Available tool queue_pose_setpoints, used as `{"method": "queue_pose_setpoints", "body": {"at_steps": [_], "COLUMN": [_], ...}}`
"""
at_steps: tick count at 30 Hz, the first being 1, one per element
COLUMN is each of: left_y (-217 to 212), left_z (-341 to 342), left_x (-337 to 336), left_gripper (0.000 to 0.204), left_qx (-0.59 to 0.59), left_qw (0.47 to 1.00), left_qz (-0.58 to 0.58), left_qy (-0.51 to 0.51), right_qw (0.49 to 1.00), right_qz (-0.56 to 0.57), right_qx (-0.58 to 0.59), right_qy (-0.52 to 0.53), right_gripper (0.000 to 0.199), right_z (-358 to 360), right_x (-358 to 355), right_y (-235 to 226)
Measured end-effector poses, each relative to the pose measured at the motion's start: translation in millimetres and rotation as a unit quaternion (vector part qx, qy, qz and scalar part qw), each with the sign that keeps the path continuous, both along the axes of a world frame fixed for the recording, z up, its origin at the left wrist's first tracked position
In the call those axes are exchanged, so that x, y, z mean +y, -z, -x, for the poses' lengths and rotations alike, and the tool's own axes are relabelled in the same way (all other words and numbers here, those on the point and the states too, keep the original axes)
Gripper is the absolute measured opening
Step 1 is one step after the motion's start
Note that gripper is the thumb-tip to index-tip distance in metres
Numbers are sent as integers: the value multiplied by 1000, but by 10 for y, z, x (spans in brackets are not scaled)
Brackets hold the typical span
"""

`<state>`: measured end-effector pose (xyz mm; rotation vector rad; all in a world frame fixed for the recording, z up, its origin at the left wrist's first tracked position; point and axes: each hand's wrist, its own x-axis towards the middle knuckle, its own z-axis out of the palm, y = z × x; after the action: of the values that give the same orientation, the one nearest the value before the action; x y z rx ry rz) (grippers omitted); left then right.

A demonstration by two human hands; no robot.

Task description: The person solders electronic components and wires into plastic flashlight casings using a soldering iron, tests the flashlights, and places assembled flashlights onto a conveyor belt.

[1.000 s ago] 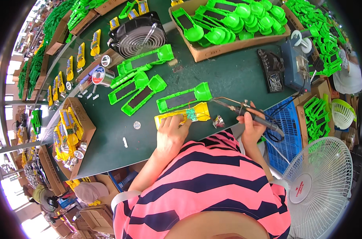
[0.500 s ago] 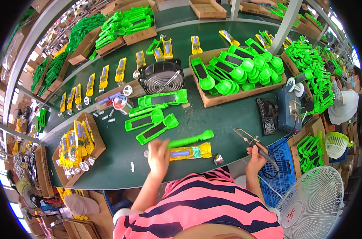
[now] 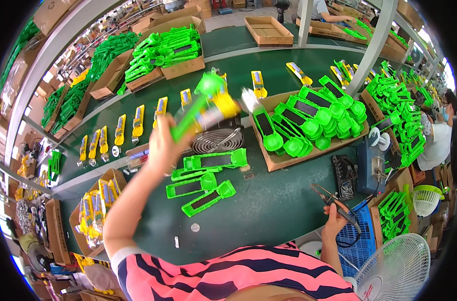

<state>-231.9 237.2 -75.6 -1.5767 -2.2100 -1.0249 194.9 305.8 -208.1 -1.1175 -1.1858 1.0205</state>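
Note:
My left hand (image 3: pixel 163 148) is raised over the far part of the bench, closed around a green plastic casing (image 3: pixel 188 118) and a yellow casing (image 3: pixel 221 110) beside it; both are blurred by motion. A shiny silver cup (image 3: pixel 249 100), also smeared, shows near the yellow casing's end; whether they are joined I cannot tell. Below lies a black round fan (image 3: pixel 216 141) with a wire grille, partly hidden. Several green casings (image 3: pixel 208 198) lie nearer on the bench. At the right front edge my right hand (image 3: pixel 331 218) grips a soldering iron (image 3: pixel 345 214), its tip pointing away to the left.
A carton (image 3: pixel 289 161) of green casings stands right of centre, beside a blue box-shaped device (image 3: pixel 369 168) and a black tray (image 3: pixel 344 175). Yellow assemblies (image 3: pixel 138 123) line the far bench. Another carton (image 3: pixel 74 220) sits at left; a white fan (image 3: pixel 394 271) at lower right.
My left hand has risen from the near bench to above the black fan, taking the green and yellow casings with it. My right hand still holds the soldering iron. The view has shifted slightly.

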Motion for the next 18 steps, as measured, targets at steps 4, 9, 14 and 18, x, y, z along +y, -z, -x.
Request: {"method": "queue_pose_setpoints", "body": {"at_steps": [4, 9, 14, 18], "left_y": [405, 1102, 517, 946], "left_z": [1509, 2047, 1777, 1618], "left_x": [723, 1108, 1374, 1295], "left_gripper": [52, 64, 78, 50], "left_qx": [-3, -80, 94, 527], "left_qw": [980, 932, 738, 757], "left_qz": [26, 207, 644, 367], "left_qy": [-198, -288, -177, 120], "right_qw": [1000, 999, 998, 998], "right_qz": [7, 29, 30, 4], "right_qx": [1, -28, -48, -60], "right_qy": [1, 31, 41, 35], "right_gripper": [20, 20, 25, 29], "right_z": [65, 98, 71, 103], "right_x": [-7, -17, 28, 41], "right_y": [21, -22, -10, -78]}}
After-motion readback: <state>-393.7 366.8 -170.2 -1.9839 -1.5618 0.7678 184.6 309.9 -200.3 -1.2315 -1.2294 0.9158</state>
